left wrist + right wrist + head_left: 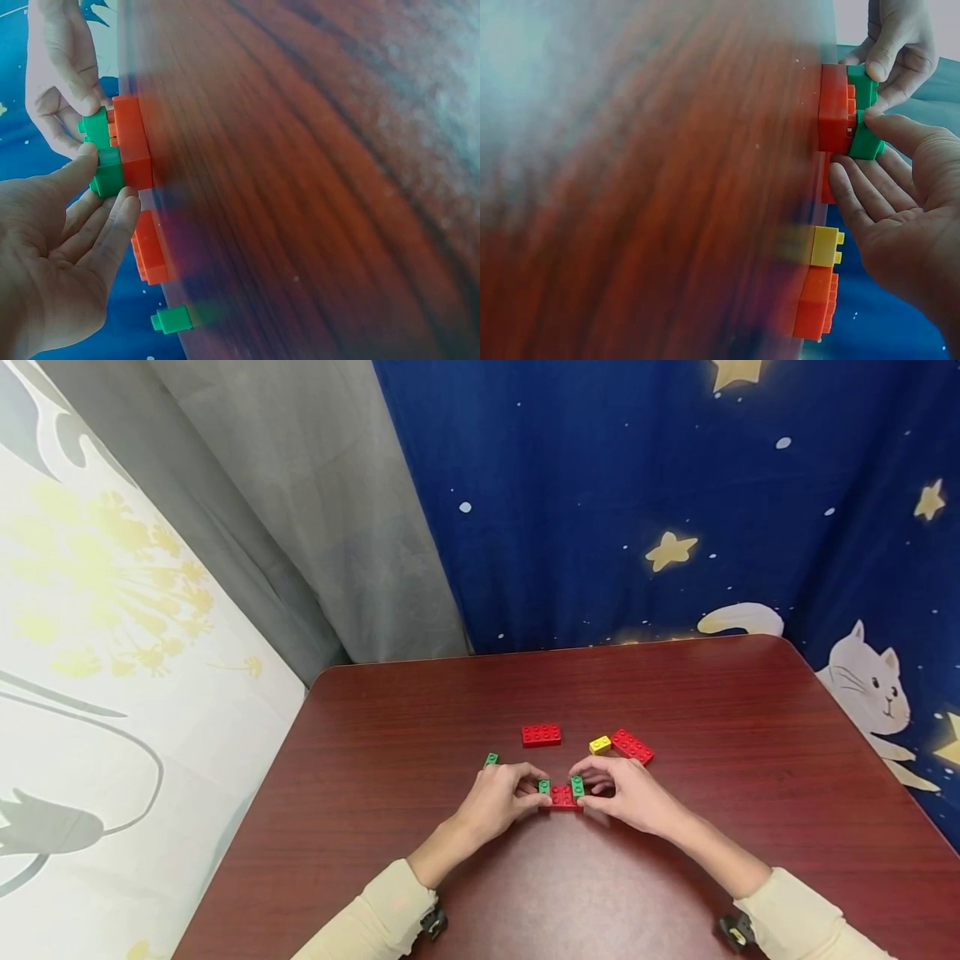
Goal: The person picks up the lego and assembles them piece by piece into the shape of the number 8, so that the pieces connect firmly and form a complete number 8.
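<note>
A red building brick (562,797) lies on the table with a green brick on each end and bare red studs between them. My left hand (497,797) pinches the left green brick (109,172) between thumb and fingers, and it sits on the red one. At the other end, my right hand (633,795) grips the right green brick (866,139) by its sides. That brick looks slightly tilted on the studs in the right wrist view; whether it is fully seated I cannot tell.
Behind the hands lies another red brick (541,735). A small yellow brick (600,745) touches or nearly touches a third red brick (632,746) at the right. A loose green brick (491,759) stands just beyond my left hand. Curtains (600,510) hang behind the table's far edge.
</note>
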{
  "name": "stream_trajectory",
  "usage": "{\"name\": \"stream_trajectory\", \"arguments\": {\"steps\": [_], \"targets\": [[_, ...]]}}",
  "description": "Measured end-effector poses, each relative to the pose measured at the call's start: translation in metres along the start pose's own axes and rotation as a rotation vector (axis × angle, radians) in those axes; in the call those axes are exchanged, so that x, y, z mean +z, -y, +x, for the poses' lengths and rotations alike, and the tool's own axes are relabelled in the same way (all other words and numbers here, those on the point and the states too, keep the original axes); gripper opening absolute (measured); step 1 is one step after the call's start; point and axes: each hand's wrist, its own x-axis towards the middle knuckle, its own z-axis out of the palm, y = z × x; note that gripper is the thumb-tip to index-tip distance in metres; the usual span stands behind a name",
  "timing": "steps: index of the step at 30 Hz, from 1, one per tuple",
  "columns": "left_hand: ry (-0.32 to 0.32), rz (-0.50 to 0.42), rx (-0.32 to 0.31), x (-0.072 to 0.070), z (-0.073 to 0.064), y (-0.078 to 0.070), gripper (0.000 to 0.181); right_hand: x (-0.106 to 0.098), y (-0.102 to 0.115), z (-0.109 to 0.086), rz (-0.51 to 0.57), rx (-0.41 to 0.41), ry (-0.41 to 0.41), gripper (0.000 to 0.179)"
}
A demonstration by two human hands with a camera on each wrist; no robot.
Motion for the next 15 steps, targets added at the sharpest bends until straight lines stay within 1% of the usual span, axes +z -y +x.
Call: {"name": "stream_trajectory", "arguments": {"steps": [5,11,15], "targets": [[0.001,0.002,0.005,-0.0003,0.0000,0.0001,0.028,0.0019,-0.0003,-0.0001,0.004,-0.003,-0.001,0.034],[0.005,0.003,-0.005,-0.0006,-0.0005,-0.0002,0.029,0.0028,-0.0002,-0.0001,-0.025,0.003,0.005,0.039],[0.003,0.000,0.000,-0.0008,-0.0006,-0.0005,0.029,0.0033,0.0003,0.0000,-0.023,0.005,0.002,0.038]]}}
